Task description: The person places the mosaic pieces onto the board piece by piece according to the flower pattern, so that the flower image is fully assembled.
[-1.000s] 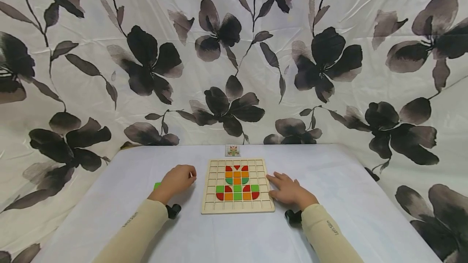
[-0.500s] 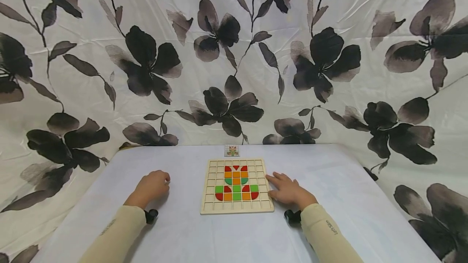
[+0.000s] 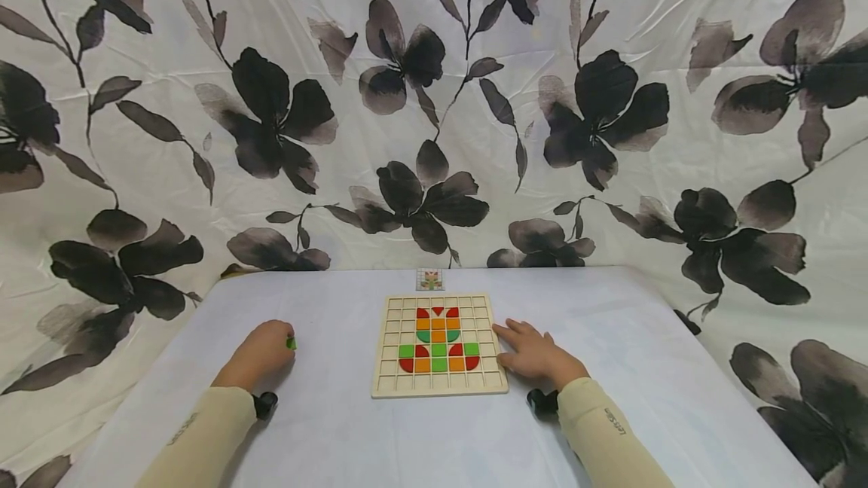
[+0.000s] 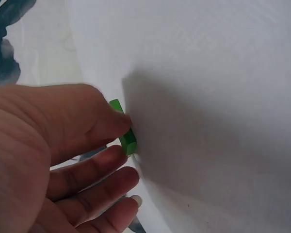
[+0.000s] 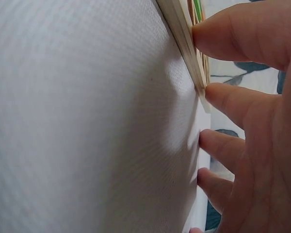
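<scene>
In the head view, a wooden grid board (image 3: 388, 382) lies mid-table, with red, orange and green tiles set in a flower-like pattern. To its left, my left hand (image 3: 261, 352) pinches a small green tile (image 4: 129, 145) between thumb and fingers, just over the tabletop. In the left wrist view the tile stands on edge, partly hidden by the thumb. My right hand (image 3: 536, 354) rests at the board's right edge with fingers spread. Thumb and index fingertips touch the board's side (image 5: 184, 43) in the right wrist view.
A small pattern card (image 3: 430, 279) lies behind the board near the table's back edge. White cloth covers the table (image 3: 434, 443). A floral curtain (image 3: 434, 96) hangs behind. Each wrist wears a black camera.
My left hand has moved left, away from the board. A green tile lying by the left wrist earlier is now between its fingers. The right hand has stayed at the board.
</scene>
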Demonstrator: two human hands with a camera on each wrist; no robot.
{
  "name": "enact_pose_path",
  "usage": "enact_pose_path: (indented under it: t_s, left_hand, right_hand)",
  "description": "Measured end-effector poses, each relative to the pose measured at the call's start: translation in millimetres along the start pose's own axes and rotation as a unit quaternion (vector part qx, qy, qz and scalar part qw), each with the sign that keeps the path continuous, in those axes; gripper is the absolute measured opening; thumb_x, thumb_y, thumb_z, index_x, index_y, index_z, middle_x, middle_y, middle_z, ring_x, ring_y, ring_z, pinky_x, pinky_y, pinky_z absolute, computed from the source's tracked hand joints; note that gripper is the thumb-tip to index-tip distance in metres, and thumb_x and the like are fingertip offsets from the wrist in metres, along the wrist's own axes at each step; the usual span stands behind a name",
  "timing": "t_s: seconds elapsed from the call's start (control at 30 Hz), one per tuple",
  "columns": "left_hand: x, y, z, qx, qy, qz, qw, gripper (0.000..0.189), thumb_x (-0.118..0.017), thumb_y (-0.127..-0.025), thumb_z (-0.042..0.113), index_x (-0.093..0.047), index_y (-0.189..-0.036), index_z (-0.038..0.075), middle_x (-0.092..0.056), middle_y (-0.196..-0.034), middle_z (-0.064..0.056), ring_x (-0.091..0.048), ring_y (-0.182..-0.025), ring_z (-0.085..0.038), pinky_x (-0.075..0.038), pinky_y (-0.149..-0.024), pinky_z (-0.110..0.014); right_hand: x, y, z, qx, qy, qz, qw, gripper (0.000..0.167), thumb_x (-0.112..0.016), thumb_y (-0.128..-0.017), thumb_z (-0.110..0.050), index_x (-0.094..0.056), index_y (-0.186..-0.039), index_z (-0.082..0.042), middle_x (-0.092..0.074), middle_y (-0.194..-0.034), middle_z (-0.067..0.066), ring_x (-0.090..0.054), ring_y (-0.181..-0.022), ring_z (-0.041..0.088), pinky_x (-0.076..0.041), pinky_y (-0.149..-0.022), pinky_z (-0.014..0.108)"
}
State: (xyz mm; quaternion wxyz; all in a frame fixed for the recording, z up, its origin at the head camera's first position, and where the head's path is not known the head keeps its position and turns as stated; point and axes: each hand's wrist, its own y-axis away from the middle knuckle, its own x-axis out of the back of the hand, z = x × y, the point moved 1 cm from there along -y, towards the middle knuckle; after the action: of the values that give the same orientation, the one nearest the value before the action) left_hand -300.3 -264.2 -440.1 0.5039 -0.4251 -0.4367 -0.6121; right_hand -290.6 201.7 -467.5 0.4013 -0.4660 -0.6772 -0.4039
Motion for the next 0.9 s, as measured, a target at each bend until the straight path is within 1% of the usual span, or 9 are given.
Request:
enact_pose_path:
  t_s: [0.07, 0.17, 0.4, 0.57, 0.63, 0.73, 0.83, 0.9]
  left_hand:
    - [-0.1, 0.2, -0.5, 0.005, 0.003, -0.003, 1.0, 0.018, -0.064, -0.082, 0.003, -0.064, -0.097, -0.006, -0.061, -0.087, -0.012, -0.054, -0.08, -0.026, -0.048, -0.078, -0.046]
    - [-1.1, -1.2, -1.0, 0.006, 0.005, -0.006, 1.0, 0.015, -0.065, -0.081, 0.005, -0.063, -0.093, -0.004, -0.059, -0.084, -0.01, -0.052, -0.078, -0.024, -0.048, -0.075, -0.044]
    - [-4.1, -5.1, -2.7, 0.023, 0.027, -0.017, 0.9992, 0.023, -0.067, -0.08, 0.012, -0.059, -0.095, -0.003, -0.058, -0.085, -0.01, -0.052, -0.078, -0.024, -0.047, -0.074, -0.04]
    - [-4.2, -4.3, -2.0, 0.028, 0.031, -0.016, 0.999, 0.027, -0.067, -0.078, 0.015, -0.058, -0.095, -0.004, -0.059, -0.086, -0.011, -0.053, -0.08, -0.024, -0.048, -0.075, -0.041]
    - [-5.2, -3.6, -0.2, 0.031, 0.04, -0.017, 0.9986, 0.027, -0.068, -0.077, 0.015, -0.057, -0.094, -0.003, -0.058, -0.086, -0.011, -0.053, -0.079, -0.024, -0.048, -0.074, -0.04]
    - [-7.5, -2.6, 6.8, 0.03, 0.062, -0.023, 0.9973, 0.028, -0.069, -0.076, 0.016, -0.057, -0.094, -0.001, -0.057, -0.085, -0.009, -0.052, -0.079, -0.022, -0.046, -0.07, -0.036]
    - [-9.9, -2.4, 19.4, 0.021, 0.081, -0.025, 0.9962, 0.029, -0.07, -0.076, 0.016, -0.056, -0.096, 0.0, -0.056, -0.086, -0.008, -0.051, -0.077, -0.021, -0.046, -0.067, -0.034]
    - [-12.9, -3.5, 29.7, 0.01, 0.087, -0.019, 0.9959, 0.03, -0.07, -0.076, 0.015, -0.056, -0.099, 0.001, -0.057, -0.087, -0.008, -0.052, -0.077, -0.02, -0.046, -0.066, -0.032]
  right_hand:
    - [-0.4, -0.3, -0.1, 0.0, 0.0, 0.001, 1.0, 0.062, -0.054, -0.091, -0.035, -0.039, -0.149, -0.021, -0.031, -0.157, 0.012, -0.023, -0.146, 0.038, -0.014, -0.109, 0.072]
    - [-0.7, -1.0, 0.0, -0.003, 0.001, 0.0, 1.0, 0.062, -0.053, -0.091, -0.036, -0.038, -0.149, -0.022, -0.031, -0.157, 0.011, -0.023, -0.146, 0.037, -0.014, -0.11, 0.071]
    - [-1.4, -1.2, 0.2, -0.004, 0.0, -0.002, 1.0, 0.062, -0.054, -0.091, -0.037, -0.038, -0.149, -0.022, -0.03, -0.157, 0.011, -0.023, -0.146, 0.037, -0.014, -0.11, 0.071]
    - [-2.9, -1.4, 0.4, -0.004, -0.004, -0.002, 1.0, 0.062, -0.054, -0.091, -0.037, -0.039, -0.149, -0.023, -0.031, -0.157, 0.011, -0.023, -0.146, 0.037, -0.014, -0.11, 0.071]
    - [-4.0, -1.6, 0.6, -0.005, -0.005, -0.003, 1.0, 0.062, -0.054, -0.091, -0.038, -0.038, -0.149, -0.023, -0.03, -0.158, 0.01, -0.023, -0.146, 0.036, -0.014, -0.11, 0.071]
    - [-4.7, -1.6, 0.9, -0.004, -0.005, -0.003, 1.0, 0.062, -0.055, -0.091, -0.037, -0.038, -0.149, -0.023, -0.031, -0.157, 0.01, -0.023, -0.146, 0.037, -0.014, -0.11, 0.071]
    - [-4.4, -1.6, 0.7, -0.003, -0.005, -0.001, 1.0, 0.062, -0.055, -0.091, -0.037, -0.039, -0.149, -0.023, -0.031, -0.157, 0.01, -0.024, -0.146, 0.037, -0.014, -0.11, 0.071]
    - [-4.3, -1.6, 0.6, -0.003, -0.004, -0.001, 1.0, 0.062, -0.055, -0.091, -0.038, -0.039, -0.149, -0.023, -0.031, -0.157, 0.01, -0.024, -0.146, 0.037, -0.014, -0.11, 0.071]
